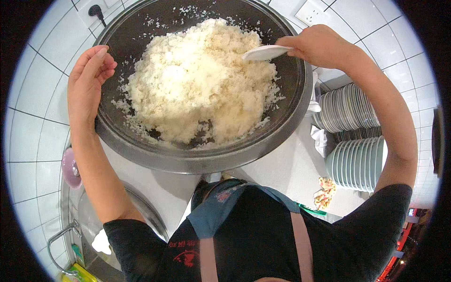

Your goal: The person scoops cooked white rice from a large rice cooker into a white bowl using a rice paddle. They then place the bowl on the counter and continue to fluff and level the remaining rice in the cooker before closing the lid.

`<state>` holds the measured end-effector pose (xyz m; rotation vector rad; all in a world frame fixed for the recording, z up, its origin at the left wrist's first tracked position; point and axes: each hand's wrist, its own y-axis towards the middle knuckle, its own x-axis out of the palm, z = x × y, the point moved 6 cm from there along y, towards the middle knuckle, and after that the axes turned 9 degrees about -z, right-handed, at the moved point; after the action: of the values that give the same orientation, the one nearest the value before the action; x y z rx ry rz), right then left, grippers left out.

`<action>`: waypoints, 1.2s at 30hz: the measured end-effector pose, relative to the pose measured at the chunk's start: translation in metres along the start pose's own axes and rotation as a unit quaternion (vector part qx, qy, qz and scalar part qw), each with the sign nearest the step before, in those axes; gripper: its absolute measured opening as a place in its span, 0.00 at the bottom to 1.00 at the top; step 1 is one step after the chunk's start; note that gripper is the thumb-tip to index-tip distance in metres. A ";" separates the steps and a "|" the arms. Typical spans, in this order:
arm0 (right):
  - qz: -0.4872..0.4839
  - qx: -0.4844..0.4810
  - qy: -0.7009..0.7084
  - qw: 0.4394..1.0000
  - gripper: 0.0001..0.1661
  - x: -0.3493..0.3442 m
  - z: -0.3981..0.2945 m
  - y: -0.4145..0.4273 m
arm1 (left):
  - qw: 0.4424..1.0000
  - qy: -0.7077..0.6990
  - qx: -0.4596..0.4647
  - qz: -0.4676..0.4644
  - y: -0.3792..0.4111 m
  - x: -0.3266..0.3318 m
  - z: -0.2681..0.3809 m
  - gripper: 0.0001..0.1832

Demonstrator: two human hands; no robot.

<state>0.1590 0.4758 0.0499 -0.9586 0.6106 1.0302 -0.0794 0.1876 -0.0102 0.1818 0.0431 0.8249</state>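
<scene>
A mound of cooked white rice [197, 77] fills the middle of a large dark round pan [169, 160], with loose grains scattered up its inner wall. My right hand [313, 47] is over the pan's right rim and grips a white rice paddle [266, 53]. The paddle's blade lies against the right side of the mound; its handle is hidden in my hand. At the left rim is my left hand [92, 75], its fingers loosely curled, the thumb against the index finger and nothing visible in it.
Stacked plates [347, 107] and pale green bowls [357, 164] stand on edge at the right. Nearby are white tissue [319, 139] and a patterned cloth [325, 193]. A pink dish [72, 169] and a round metal lid or basin [141, 201] are at the left. A tiled wall [45, 91] surrounds the counter.
</scene>
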 end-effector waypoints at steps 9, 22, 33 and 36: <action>-0.142 -0.021 -0.137 0.980 0.09 0.040 -0.048 0.052 | 0.998 -0.047 0.027 -0.037 0.004 -0.001 -0.006 0.12; -0.380 -0.114 0.386 0.833 0.18 0.087 -0.073 0.079 | 0.994 -0.082 0.041 -0.066 0.002 0.001 0.000 0.11; -0.419 -0.027 0.641 0.642 0.14 0.030 -0.054 0.085 | 0.994 -0.092 0.027 -0.049 -0.002 0.004 0.003 0.11; -0.445 -0.061 0.611 0.652 0.16 0.025 -0.057 0.080 | 0.994 -0.095 0.022 -0.059 -0.001 0.006 0.003 0.12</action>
<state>0.0969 0.4512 -0.0267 -1.7901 0.9726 -0.6461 -0.0741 0.1910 -0.0072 0.2953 -0.1061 0.6870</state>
